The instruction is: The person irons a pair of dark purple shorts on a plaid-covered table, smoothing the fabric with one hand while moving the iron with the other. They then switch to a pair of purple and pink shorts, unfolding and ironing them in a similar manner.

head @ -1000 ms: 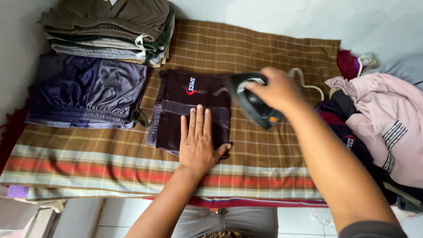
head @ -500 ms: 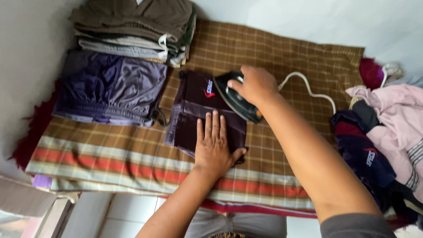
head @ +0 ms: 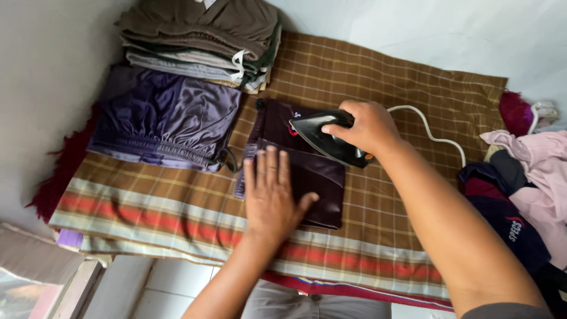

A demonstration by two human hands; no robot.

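Observation:
A folded dark maroon garment (head: 316,177) lies on a brown checked cloth (head: 378,77) spread over the floor. My left hand (head: 273,198) rests flat on the garment's near half, fingers spread, pressing it down. My right hand (head: 365,126) grips the handle of a black clothes iron (head: 325,137), which sits on the garment's far right part with its tip pointing left. A white cord (head: 428,133) runs from the iron's back toward the right.
Folded dark blue shorts (head: 168,118) lie to the left, and a stack of folded clothes (head: 201,38) sits behind them. A heap of unfolded pink and dark clothes (head: 520,189) lies at the right. A grey wall runs along the left.
The iron in my right hand has slid left across the garment. My left hand stays pressed flat on the near half.

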